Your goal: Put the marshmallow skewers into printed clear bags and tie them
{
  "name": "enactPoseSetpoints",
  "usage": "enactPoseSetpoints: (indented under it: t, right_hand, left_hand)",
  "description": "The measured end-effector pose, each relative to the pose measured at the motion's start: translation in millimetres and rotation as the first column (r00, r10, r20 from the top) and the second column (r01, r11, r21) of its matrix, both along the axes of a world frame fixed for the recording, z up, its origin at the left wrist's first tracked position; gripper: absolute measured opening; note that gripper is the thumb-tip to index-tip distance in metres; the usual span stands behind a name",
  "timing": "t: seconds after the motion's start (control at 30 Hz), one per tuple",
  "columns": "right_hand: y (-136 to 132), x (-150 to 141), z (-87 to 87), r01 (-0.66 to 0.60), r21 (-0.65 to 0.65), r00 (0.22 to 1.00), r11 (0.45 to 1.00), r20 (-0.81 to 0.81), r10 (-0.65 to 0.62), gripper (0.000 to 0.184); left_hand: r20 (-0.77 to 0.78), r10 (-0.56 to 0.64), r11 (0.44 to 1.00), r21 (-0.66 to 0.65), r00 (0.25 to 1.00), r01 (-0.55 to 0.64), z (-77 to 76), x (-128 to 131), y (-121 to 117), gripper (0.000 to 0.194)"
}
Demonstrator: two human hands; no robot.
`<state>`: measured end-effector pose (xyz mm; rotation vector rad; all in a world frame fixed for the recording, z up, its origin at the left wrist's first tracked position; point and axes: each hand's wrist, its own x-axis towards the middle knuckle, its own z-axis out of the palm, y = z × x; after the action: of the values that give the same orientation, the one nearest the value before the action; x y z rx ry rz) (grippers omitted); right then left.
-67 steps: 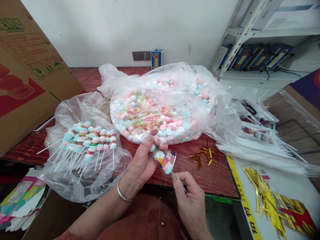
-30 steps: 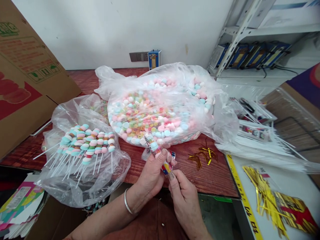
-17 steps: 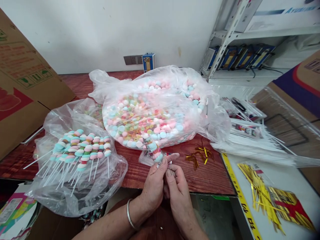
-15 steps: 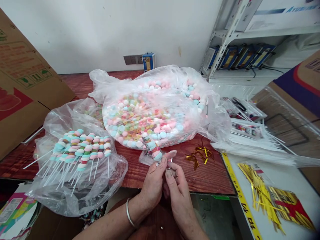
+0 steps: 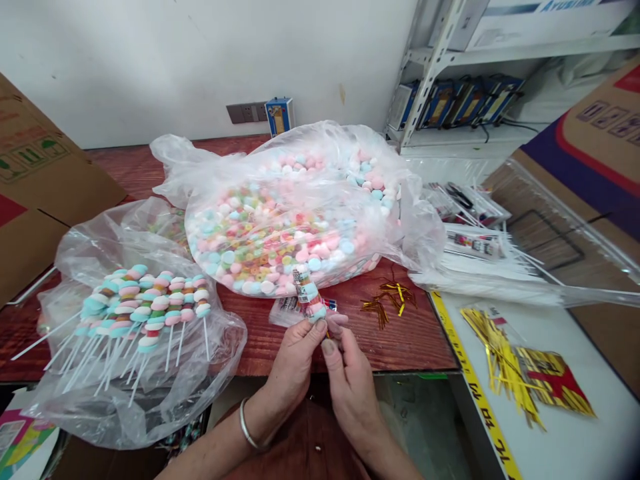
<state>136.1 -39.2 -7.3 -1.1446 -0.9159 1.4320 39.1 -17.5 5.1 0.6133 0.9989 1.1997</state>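
A marshmallow skewer (image 5: 309,293) in a clear printed wrapper points away from me over the table's front edge. My left hand (image 5: 294,350) is closed around the gathered lower end of its wrapper. Right beside it, my right hand (image 5: 349,370) pinches a gold twist tie (image 5: 328,335) at the wrapper's neck; only a small bit of the tie shows between the fingers. Beneath the skewer's top lie flat printed wrappers (image 5: 285,312). Several loose gold twist ties (image 5: 387,301) lie on the table to the right of my hands.
Unwrapped marshmallow skewers (image 5: 150,300) rest on a plastic bag (image 5: 200,363) at the left. Behind my hands spreads a big clear bag of marshmallows and gummies (image 5: 280,227). White sticks (image 5: 480,270) and more gold ties (image 5: 503,360) are at the right, near cardboard boxes (image 5: 590,173).
The view has shifted, so the table things sit further left. Both hands stay together at the skewer's lower end; a gold bit now shows between them, and the skewer stands slightly more upright.
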Motion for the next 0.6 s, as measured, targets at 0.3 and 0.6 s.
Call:
enactPoseSetpoints:
  t: [0.3, 0.6]
  right_hand:
    - [-3, -1, -4.2, -0.372, -0.189, 0.643, 0.909, -0.758, 0.106, 0.036]
    - [11, 55, -15.7, -0.021, 0.142, 0.596, 0.99, 0.797, -0.102, 0.017]
  left_hand:
    - [0.206, -0.22, 0.96, -0.128, 0.954, 0.249, -2.5, -13, -3, 0.033]
    - [-0.294, -0.015, 0.995, 0.089, 0.956, 0.043, -23.1, -28, 11, 0.023]
